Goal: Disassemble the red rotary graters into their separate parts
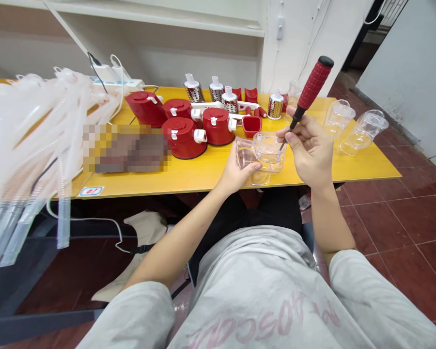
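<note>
- L hand (236,170) grips a clear plastic housing w/ a round, open-looking top & rectangular lower part (271,166), fingers on its left side, thumb across the front.
- Housing is nr the front edge of the yellow tabletop (148,180), in front of the person's lap; can't tell if it touches the top.
- R hand (308,152) holds a screwdriver w/ red ribbed handle & black end cap (314,86), thumb & fingers closed narrow round its lower black part.
- Screwdriver is tilted, handle up & to the R, shaft down at the housing's R side; can't tell exactly what the tip meets.
- Two more clear plastic housings stand at the R end of the table: one farther back (337,118), one nearer the R edge (366,130).
- Behind the L hand: four red round plastic bases w/ white clips (218,127), grouped close; a red rectangular cup (252,126) just beside the rightmost.
- Farther back: silver perforated metal drums w/ white stems (275,106), upright.
- Far L: pile of translucent plastic bags (51,131), some hanging over the edge.
</note>
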`<state>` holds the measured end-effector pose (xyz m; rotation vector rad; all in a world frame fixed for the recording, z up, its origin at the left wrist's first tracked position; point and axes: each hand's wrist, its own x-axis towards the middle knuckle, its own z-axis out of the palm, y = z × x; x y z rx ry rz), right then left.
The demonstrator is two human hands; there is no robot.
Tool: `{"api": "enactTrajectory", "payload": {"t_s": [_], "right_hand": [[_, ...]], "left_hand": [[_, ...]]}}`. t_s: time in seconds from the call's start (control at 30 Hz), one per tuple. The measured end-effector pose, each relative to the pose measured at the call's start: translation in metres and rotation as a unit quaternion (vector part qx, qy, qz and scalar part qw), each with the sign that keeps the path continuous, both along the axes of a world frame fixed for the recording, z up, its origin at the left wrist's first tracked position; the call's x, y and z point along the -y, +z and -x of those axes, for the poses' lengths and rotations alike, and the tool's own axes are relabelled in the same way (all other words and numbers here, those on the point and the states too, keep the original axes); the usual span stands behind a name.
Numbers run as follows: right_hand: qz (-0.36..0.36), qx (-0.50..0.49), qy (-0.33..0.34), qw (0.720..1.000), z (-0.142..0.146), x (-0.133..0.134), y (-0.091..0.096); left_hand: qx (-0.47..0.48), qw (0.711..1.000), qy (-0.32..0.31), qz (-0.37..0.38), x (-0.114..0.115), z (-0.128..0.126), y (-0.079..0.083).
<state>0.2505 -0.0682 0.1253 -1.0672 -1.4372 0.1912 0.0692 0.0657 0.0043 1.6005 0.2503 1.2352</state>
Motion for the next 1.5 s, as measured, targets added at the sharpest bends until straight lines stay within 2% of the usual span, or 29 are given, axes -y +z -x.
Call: {"api": "enactTrajectory", "payload": {"t_s": [0.2,0.4,0.63,0.77,0.83,0.93,1.03,1.17,1.23,1.33,1.5], "right_hand": [[0.019,-0.026,-0.044,0.999,0.005,0.003,0.008],[0.021,-0.034,-0.069,0.997,0.000,-0.006,0.013],[0.006,-0.008,-0.059,0.998,-0.009,-0.023,-0.001],[0.013,-0.031,-0.066,0.997,-0.008,-0.028,-0.005],[0.005,-0.039,-0.072,0.997,-0.005,-0.026,-0.002],[-0.034,-0.003,-0.116,0.993,0.002,-0.018,0.005],[-0.061,0.044,-0.157,0.985,0.006,-0.010,0.012],[-0.097,-0.004,-0.176,0.980,0.009,-0.002,0.016],[-0.096,-0.025,-0.170,0.980,0.009,0.001,0.018],[-0.076,0.009,-0.169,0.983,0.011,0.003,0.021],[-0.097,0.045,-0.198,0.974,0.004,0.001,0.021]], "left_hand": [[-0.002,1.000,0.009,-0.007,-0.001,-0.001,-0.001],[-0.008,1.000,0.012,-0.012,-0.001,0.000,0.000],[-0.009,1.000,0.008,-0.003,-0.002,0.000,-0.002],[-0.006,1.000,0.002,-0.003,-0.002,-0.001,-0.001],[-0.002,1.000,-0.010,-0.006,-0.002,-0.002,0.000],[0.000,1.000,-0.015,-0.012,-0.005,-0.002,0.000],[-0.007,1.000,0.006,-0.004,-0.010,-0.001,-0.003],[0.001,0.999,0.025,0.021,-0.017,0.000,-0.011],[0.010,0.999,0.022,0.029,-0.019,0.000,-0.014],[0.016,0.999,0.033,0.036,-0.022,0.000,-0.017],[0.013,0.996,0.077,0.044,-0.019,-0.001,-0.015]]}}
